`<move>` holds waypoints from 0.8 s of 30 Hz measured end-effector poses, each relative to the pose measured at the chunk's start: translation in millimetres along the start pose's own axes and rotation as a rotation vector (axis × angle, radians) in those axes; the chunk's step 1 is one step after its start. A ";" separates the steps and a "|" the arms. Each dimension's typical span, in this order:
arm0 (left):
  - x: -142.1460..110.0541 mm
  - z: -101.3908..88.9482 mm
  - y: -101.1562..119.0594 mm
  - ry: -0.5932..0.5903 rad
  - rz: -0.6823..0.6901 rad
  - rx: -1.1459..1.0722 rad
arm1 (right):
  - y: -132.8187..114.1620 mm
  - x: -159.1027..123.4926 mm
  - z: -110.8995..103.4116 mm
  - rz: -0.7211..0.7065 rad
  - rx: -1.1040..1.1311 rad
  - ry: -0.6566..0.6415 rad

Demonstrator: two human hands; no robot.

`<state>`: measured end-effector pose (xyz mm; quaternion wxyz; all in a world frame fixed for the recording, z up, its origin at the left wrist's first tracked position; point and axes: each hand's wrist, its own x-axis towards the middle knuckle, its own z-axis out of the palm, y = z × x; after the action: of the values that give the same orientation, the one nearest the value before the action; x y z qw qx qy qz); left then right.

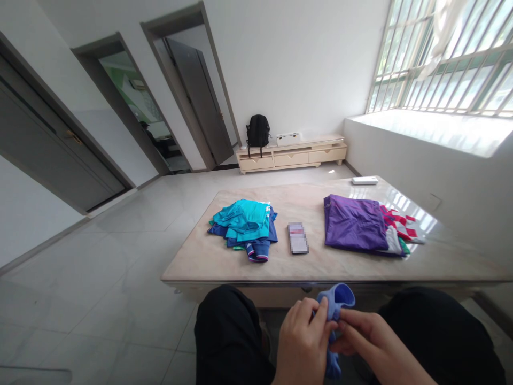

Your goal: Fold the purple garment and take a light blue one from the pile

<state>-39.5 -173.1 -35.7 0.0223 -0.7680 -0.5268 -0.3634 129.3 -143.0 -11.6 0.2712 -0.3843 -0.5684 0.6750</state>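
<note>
Closest to the camera, both hands meet low between the knees, in front of the near edge of the table (pixel 240 270). On the left, the left hand (pixel 301 342) is curled, and its thumb and forefinger pinch the blue cloth (pixel 335 300) near its top. This small piece looks soft and knitted, like a sock or a little sleeve. Its long axis runs nearly up and down: a round open mouth points up and slightly to the right, above the fingers, and the other end hangs down below the hands, where it is partly hidden. To the right, the right hand (pixel 366 339) lies half closed, its fingers pressing the middle of the same cloth from the side, so both hands hold it together. Dark trousers cover the knees on either side.

Beyond the hands, the table top is pale polished stone with a glossy shine. Far ahead and left of the left hand lies a loose pile of teal and navy clothes (pixel 244 227), soft and wrinkled. Straight ahead of the hands is a small flat rectangular object (pixel 298 238), too blurred to identify. Ahead and right of the right hand, a smooth purple garment (pixel 355 223) lies flat over a red and white checked cloth (pixel 401 224). At the far edge beyond it rests a slim white remote-like bar (pixel 364 181).
</note>
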 end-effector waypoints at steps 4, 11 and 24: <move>-2.1 2.1 -1.1 -0.015 0.001 0.005 | -3.6 -3.9 3.6 -0.064 -0.126 -0.037; -4.3 -2.9 -0.9 -0.096 -0.065 -0.167 | 4.7 -12.9 -14.3 -0.119 -0.353 0.040; 9.8 -17.6 5.4 -0.123 -0.191 -0.717 | 46.4 12.2 -41.1 -0.163 -0.044 0.125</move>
<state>-42.7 -175.1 -15.2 -0.3138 -0.6947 -0.4358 -0.4785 159.8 -119.8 -61.9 0.3514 -0.3840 -0.5945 0.6129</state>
